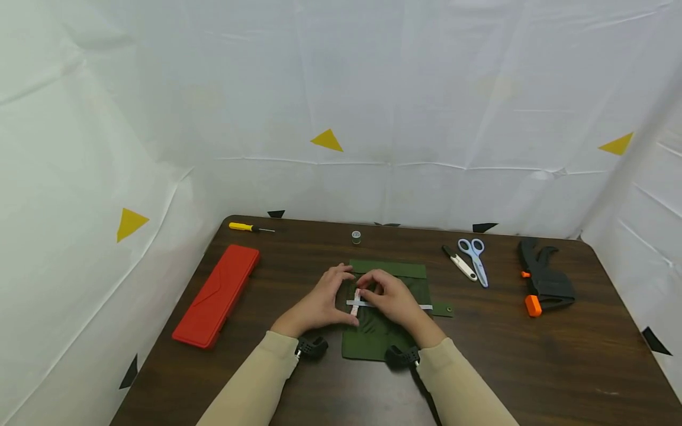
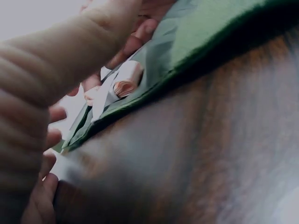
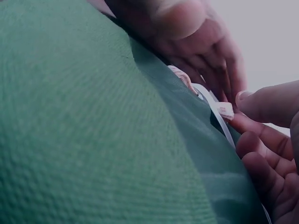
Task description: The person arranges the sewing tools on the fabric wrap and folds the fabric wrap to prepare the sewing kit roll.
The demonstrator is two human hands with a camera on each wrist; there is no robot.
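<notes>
A green fabric pouch (image 1: 367, 346) lies unfolded on the table, a white elastic strap (image 1: 425, 307) running across it. Tucked under the strap's left end is a folded pinkish-white measuring tape (image 1: 354, 310), its stacked layers visible in the left wrist view (image 2: 127, 87). My right hand (image 1: 393, 297) pinches the tape's far end between thumb and fingers; that end (image 3: 225, 110) shows by the thumb in the right wrist view. My left hand (image 1: 324, 299) spreads around the tape's left side, thumb near its close end and fingers by the pouch's far left edge.
A red case (image 1: 217, 296) and a yellow screwdriver (image 1: 242, 226) lie to the left. Behind the pouch stands a small thread spool (image 1: 356, 237). To the right are thread snips (image 1: 460, 264), blue scissors (image 1: 476, 260) and a black-and-orange clamp (image 1: 549, 278). White sheeting surrounds the table.
</notes>
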